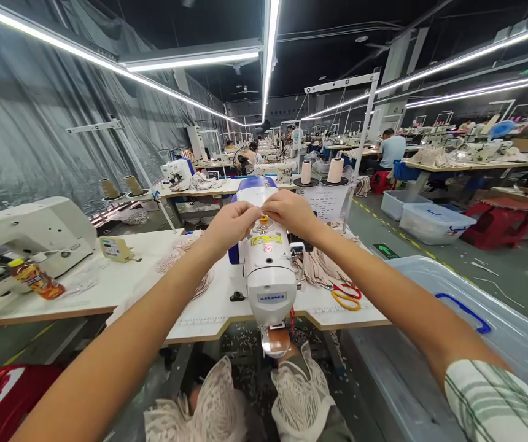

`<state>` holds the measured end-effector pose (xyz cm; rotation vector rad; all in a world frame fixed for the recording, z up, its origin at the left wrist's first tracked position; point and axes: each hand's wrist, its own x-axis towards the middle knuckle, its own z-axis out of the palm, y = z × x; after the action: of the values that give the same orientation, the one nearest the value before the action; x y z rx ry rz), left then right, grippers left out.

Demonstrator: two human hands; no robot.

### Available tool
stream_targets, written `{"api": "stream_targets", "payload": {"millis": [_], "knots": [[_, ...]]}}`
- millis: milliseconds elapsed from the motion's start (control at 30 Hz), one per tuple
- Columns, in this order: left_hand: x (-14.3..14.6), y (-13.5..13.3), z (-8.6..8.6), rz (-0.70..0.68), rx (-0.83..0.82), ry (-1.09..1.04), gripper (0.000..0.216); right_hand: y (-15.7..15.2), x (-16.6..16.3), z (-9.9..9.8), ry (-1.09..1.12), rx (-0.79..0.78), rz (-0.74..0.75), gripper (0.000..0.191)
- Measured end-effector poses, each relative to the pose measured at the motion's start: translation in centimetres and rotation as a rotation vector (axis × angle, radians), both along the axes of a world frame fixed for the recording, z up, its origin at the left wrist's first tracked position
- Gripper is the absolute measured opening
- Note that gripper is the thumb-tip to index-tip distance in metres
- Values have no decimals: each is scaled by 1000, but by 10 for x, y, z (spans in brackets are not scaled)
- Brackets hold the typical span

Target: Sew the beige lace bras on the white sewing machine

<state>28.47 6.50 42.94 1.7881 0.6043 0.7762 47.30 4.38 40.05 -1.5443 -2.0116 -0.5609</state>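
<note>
Both my arms reach out over a white sewing machine (267, 270) that stands on a pale table (209, 310). My left hand (229, 224) and my right hand (290, 211) meet above the machine's top. Their fingers are pinched together near a small yellow part on the machine. What they hold, if anything, is too thin to make out. Two thread cones (335, 170) stand on a stand behind the machine. Beige fabric pieces (320, 265) lie to the machine's right, with orange-handled scissors (345, 298) in front of them.
A second sewing machine (24, 236) and an orange bottle (37, 280) sit on the left table. A large clear plastic bin (485, 319) stands at my right. More bins (434, 222) line the aisle. Other people work at far tables. Lace fabric (291, 399) lies across my lap.
</note>
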Motion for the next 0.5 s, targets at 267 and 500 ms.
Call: {"api": "stream_targets", "payload": {"millis": [267, 500], "knots": [[-26, -6, 4, -164, -163, -139, 24, -25, -13, -3, 113, -20, 22, 18], [-30, 3, 0, -32, -173, -182, 26, 6, -1, 21, 221, -151, 42, 12]]}}
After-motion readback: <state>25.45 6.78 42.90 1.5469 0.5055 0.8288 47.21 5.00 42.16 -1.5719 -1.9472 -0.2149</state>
